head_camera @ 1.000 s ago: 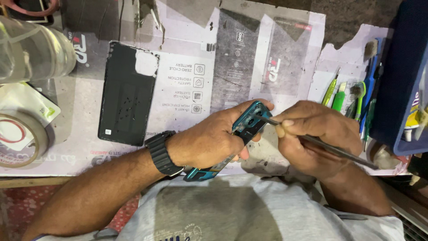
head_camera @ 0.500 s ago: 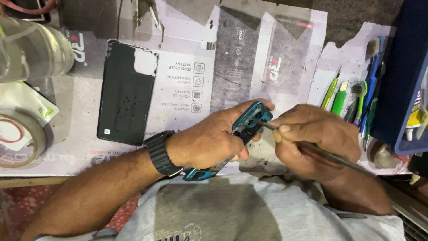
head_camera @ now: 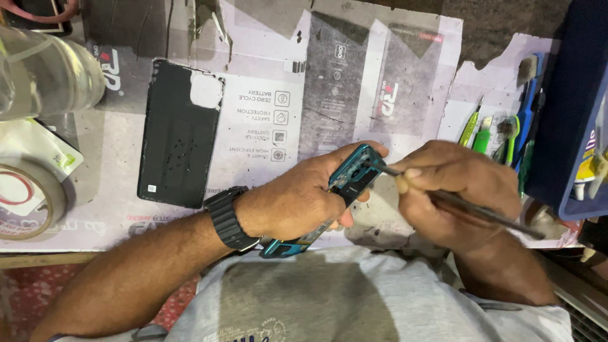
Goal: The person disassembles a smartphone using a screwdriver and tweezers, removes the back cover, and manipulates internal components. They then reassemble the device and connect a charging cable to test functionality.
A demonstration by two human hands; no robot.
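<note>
The left hand [head_camera: 297, 202] is wrapped tight around a blue-green phone [head_camera: 345, 183], with the fingers curled over its top edge and the thumb under it, so the phone sits tilted in the air just above the person's grey shirt [head_camera: 354, 291]. The right hand [head_camera: 456, 190] is closed around a thin dark tool [head_camera: 481, 212], pinching it like a pencil. The tip of the tool touches the top end of the phone, near the camera hole. The long back end of the tool sticks out past the right hand, away from the phone. A black watch [head_camera: 229, 218] sits on the left wrist, just behind the phone. Farther from the phone, on the paper-covered table [head_camera: 354, 82], a flat black phone back cover [head_camera: 180, 133] lies face down, well apart from the left hand. Past that cover are a roll of tape [head_camera: 25, 202] and a clear bottle [head_camera: 44, 73]. On the other side of the phone, beyond the right hand, some green and blue tools [head_camera: 500, 136] lie beside a blue box [head_camera: 570, 107].
</note>
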